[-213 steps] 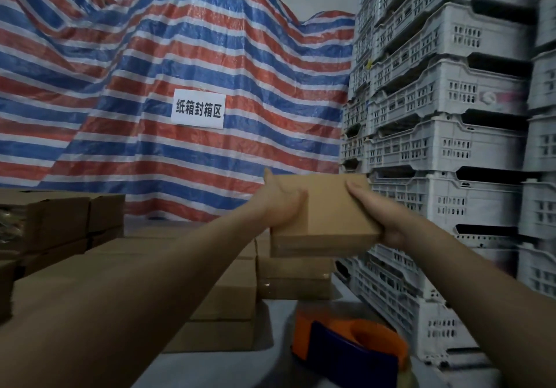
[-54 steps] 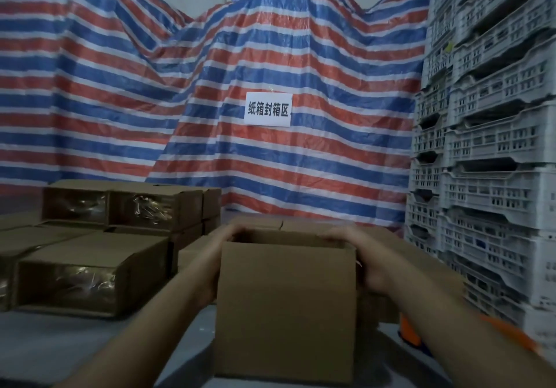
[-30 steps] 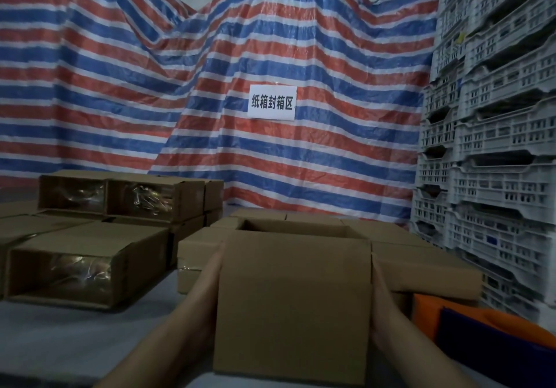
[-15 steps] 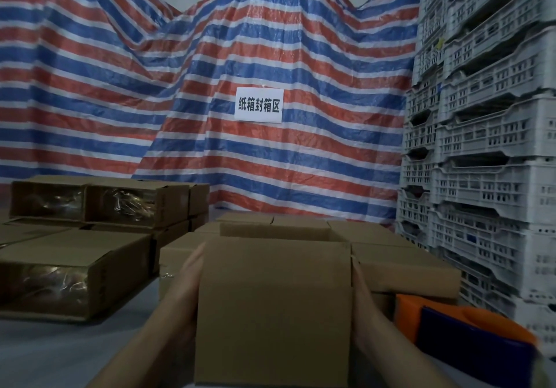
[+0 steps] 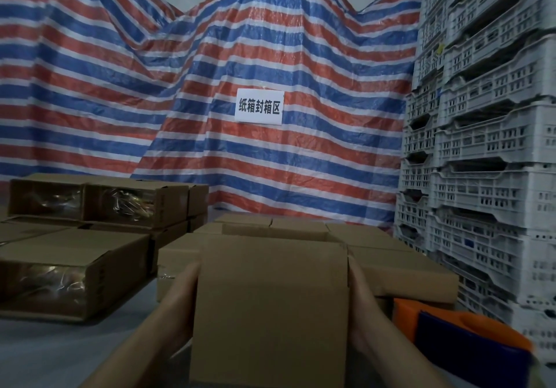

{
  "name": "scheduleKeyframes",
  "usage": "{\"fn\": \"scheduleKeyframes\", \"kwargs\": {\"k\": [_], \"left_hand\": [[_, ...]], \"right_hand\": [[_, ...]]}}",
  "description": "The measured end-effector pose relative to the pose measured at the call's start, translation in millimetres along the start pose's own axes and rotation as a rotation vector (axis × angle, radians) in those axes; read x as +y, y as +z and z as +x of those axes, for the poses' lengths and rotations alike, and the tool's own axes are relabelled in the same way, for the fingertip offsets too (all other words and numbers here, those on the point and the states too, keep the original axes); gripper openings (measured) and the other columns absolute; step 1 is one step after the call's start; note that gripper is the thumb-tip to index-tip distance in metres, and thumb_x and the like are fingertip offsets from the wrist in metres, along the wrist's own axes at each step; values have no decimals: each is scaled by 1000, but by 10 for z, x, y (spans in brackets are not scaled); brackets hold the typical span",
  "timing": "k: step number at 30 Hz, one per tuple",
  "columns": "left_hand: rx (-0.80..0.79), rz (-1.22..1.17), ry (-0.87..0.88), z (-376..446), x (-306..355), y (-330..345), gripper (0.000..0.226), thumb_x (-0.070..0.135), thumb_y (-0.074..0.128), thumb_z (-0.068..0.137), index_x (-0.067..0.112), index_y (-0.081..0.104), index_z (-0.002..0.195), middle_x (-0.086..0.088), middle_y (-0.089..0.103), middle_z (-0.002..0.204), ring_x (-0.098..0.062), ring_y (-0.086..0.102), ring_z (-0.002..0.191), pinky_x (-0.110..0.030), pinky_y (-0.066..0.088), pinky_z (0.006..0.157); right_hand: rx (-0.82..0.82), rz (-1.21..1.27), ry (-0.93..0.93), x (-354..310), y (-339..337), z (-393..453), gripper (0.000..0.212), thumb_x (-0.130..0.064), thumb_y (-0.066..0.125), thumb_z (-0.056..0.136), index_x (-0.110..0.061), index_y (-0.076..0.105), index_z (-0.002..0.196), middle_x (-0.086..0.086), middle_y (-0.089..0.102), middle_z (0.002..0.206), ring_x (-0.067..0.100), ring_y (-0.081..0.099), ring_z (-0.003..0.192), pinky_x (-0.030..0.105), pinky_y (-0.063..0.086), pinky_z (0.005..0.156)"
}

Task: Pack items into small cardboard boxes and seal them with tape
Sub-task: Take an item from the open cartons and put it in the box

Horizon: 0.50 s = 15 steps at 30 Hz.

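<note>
Open box held between our palms
Our left hand (image 5: 183,300) and right hand (image 5: 359,306) press the sides of the box (image 5: 270,312); its walls hide our fingers, so we cannot tell their state.

You had one open box (image 5: 270,306) lower centre, one tape dispenser (image 5: 463,345) lower right, one sign (image 5: 259,106) centre, two hands.

Both forearms enter from the bottom edge and converge toward centre. Left hand (image 5: 183,294) lies flat against the left side of the cardboard box (image 5: 270,309), palm inward, fingers extended along the panel. Right hand (image 5: 358,300) mirrors it on the right side, palm pressed to the wall. Fingertips of both hidden behind the box edges. Wrists straight, arms bare.
</note>
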<state>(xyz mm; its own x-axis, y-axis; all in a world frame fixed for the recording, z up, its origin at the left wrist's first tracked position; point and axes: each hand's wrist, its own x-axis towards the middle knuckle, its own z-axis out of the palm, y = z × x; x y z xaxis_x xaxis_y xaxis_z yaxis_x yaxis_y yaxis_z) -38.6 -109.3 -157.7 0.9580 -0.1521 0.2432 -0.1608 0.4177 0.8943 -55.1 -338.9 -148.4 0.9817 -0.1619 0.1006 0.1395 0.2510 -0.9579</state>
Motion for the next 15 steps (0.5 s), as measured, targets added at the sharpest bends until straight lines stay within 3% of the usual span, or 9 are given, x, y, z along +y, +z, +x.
{"fn": "scheduleKeyframes", "kwargs": {"k": [2, 5, 6, 8, 9, 10, 12, 14, 15], "left_hand": [[-62, 4, 18, 12, 56, -56, 45, 51, 47, 77, 23, 82, 81, -11, 76, 85, -22, 74, 70, -38, 47, 66], [-67, 13, -7, 47, 48, -142, 41, 50, 51, 74, 25, 82, 82, -12, 76, 87, -23, 74, 72, -38, 50, 64], [-58, 15, -24, 40, 49, -142, 41, 50, 51, 75, 24, 82, 82, -12, 76, 87, -23, 74, 73, -36, 53, 60], [-22, 29, -45, 50, 36, -151, 44, 49, 48, 80, 21, 82, 81, -13, 76, 86, -23, 74, 71, -31, 56, 53], [-24, 13, -52, 52, 27, -151, 44, 49, 48, 82, 20, 82, 80, -14, 76, 86, -23, 74, 70, -29, 56, 50], [-39, -2, -47, 51, 24, -149, 44, 48, 48, 80, 21, 82, 79, -13, 76, 86, -23, 74, 70, -29, 56, 50], [-53, -3, -3, 48, 7, -153, 40, 47, 50, 74, 24, 82, 78, -12, 76, 86, -21, 74, 70, -32, 55, 54], [-63, 21, 28, 20, 3, -124, 37, 44, 49, 76, 27, 82, 78, -10, 77, 86, -20, 74, 71, -36, 50, 63], [-56, 32, 34, -2, 8, -101, 37, 42, 49, 80, 27, 82, 79, -10, 77, 87, -20, 74, 72, -36, 49, 65]], "right_hand": [[-35, 10, 23, 2, -8, -2, 64, -56, 41, 99, -19, 82, 67, 7, 78, 77, 18, 75, 62, 37, 49, 70], [-62, -22, -8, 76, -45, 21, 39, -39, 38, 107, -23, 72, 98, -4, 79, 85, 13, 76, 73, 32, 56, 63], [-69, -33, -24, 69, -29, -11, 33, -39, 45, 104, -23, 72, 98, -3, 79, 85, 13, 76, 73, 31, 56, 61], [-97, -61, -11, 21, 0, -57, 41, -56, 66, 71, -18, 82, 76, 3, 79, 83, 15, 76, 68, 33, 52, 65], [-113, -76, -9, -3, 5, -68, 44, -60, 67, 51, -20, 82, 65, 5, 78, 80, 16, 75, 66, 34, 49, 68], [-120, -91, -8, -35, 13, -95, 42, -60, 66, 43, -24, 80, 59, 5, 78, 79, 17, 75, 66, 35, 46, 70], [-96, -133, -19, -67, 17, -100, 31, -54, 64, 57, -27, 79, 57, 4, 78, 79, 21, 74, 73, 36, 46, 73], [-87, -141, -11, -66, 17, -88, 35, -47, 61, 77, -26, 79, 56, 5, 78, 80, 21, 73, 75, 37, 47, 74], [-81, -147, -9, -61, 14, -78, 36, -46, 60, 77, -25, 79, 55, 6, 78, 81, 22, 73, 77, 37, 47, 75]]}}
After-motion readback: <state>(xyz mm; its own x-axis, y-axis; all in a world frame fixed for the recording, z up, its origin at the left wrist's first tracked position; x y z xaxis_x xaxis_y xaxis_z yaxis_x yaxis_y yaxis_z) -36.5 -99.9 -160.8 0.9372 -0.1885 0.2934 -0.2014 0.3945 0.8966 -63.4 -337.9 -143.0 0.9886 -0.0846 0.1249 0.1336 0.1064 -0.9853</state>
